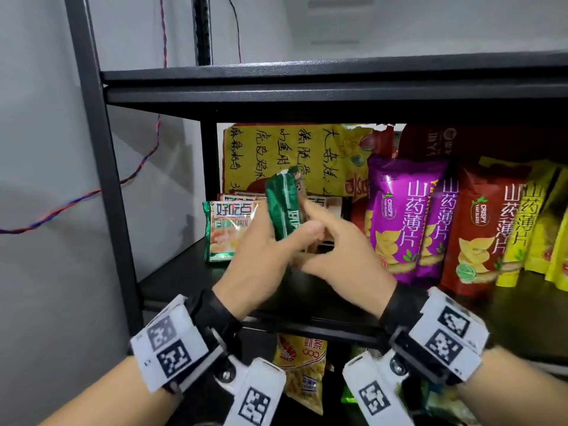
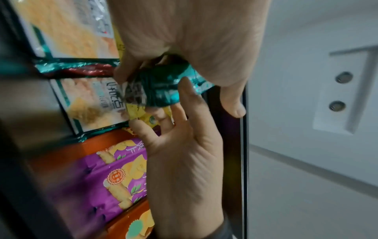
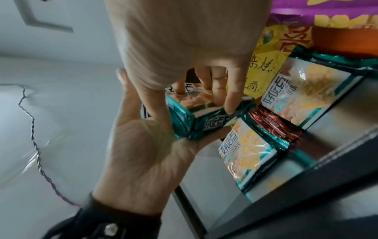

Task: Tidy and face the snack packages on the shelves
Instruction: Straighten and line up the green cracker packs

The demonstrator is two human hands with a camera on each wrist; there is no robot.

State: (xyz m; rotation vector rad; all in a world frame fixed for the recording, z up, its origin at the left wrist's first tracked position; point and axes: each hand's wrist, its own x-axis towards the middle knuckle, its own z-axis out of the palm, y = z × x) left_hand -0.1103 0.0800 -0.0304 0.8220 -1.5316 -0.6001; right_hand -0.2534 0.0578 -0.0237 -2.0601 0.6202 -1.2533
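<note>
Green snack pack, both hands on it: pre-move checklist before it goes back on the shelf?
1. Left hand grips the green pack: ok, thumb and fingers wrap its lower part.
2. Right hand supports it: ok, fingers touch its far side.
3. Pack faces front: not ok, its narrow side is toward the head camera.
4. Open spot on the shelf: ok, bare board in front of the standing green-and-white pack.
5. Neighbouring purple bag upright: ok.
6. Red pack behind the row: cannot tell its facing, mostly hidden.
</note>
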